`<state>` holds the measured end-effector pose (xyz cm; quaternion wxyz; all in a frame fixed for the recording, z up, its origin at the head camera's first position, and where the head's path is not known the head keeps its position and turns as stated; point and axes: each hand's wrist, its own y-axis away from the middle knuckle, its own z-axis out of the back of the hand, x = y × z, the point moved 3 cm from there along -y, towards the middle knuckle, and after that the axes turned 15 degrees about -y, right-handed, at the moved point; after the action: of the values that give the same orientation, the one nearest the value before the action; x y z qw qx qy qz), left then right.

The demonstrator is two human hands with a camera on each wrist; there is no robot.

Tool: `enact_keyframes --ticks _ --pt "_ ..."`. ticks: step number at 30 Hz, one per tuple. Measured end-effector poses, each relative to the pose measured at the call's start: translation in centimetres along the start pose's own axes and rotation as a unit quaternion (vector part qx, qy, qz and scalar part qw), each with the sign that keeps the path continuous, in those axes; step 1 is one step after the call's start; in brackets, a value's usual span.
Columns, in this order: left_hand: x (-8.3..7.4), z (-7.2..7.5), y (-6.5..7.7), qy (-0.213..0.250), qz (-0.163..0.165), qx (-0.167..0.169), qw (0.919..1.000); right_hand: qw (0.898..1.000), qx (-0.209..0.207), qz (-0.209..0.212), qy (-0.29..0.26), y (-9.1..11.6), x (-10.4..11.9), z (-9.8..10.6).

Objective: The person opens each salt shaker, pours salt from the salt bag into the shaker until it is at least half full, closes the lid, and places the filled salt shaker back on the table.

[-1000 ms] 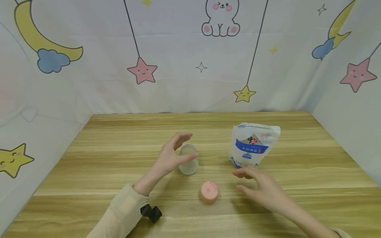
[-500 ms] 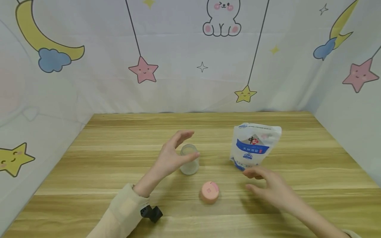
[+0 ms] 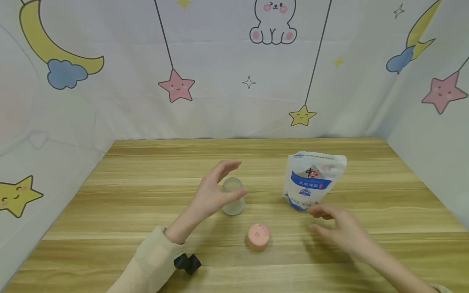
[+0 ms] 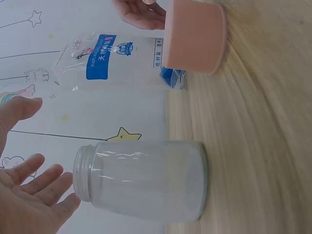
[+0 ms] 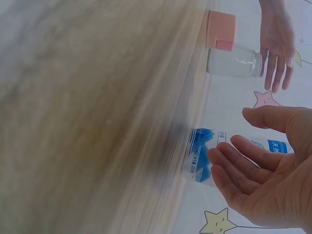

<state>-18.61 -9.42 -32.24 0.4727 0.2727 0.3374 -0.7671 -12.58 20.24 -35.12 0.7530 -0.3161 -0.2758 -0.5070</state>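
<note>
A glass jar (image 4: 146, 180) with a threaded, lidless mouth stands upright on the table, whitish inside. My left hand (image 3: 214, 191) hovers near its mouth, thumb and fingers spread, with a gap to the glass in the left wrist view. A pink lid (image 3: 258, 237) lies on the table in front of the jar. To the right a white and blue salt bag (image 3: 311, 179) stands upright. Close before the bag's lower edge is my right hand (image 3: 344, 230), its fingers loosely bent and holding nothing; in the right wrist view the fingers (image 5: 239, 170) overlap the bag.
A small black device (image 3: 187, 263) is by the left sleeve cuff. The wood-grain table (image 3: 146, 162) ends at a white cloth backdrop (image 3: 220, 114) printed with stars and moons, which also rises on both sides.
My right hand has moved to the right, away from the pink lid. The left hand has shifted only slightly; jar, lid and bag stay on the table.
</note>
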Motion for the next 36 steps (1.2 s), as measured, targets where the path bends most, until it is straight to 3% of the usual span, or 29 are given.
enact_keyframes --ticks 6,27,36 --pt "-0.4 -0.2 -0.2 0.000 -0.010 -0.005 0.9999 1.000 -0.009 -0.006 0.001 -0.1 -0.4 0.4" --pt "-1.5 -0.9 -0.8 0.012 -0.012 0.002 0.9999 0.995 -0.012 -0.102 -0.010 -0.6 -2.0 2.0" --pt "-2.2 -1.5 -1.1 0.018 -0.019 0.014 0.9996 0.994 -0.024 -0.103 0.016 -0.7 -2.6 2.3"
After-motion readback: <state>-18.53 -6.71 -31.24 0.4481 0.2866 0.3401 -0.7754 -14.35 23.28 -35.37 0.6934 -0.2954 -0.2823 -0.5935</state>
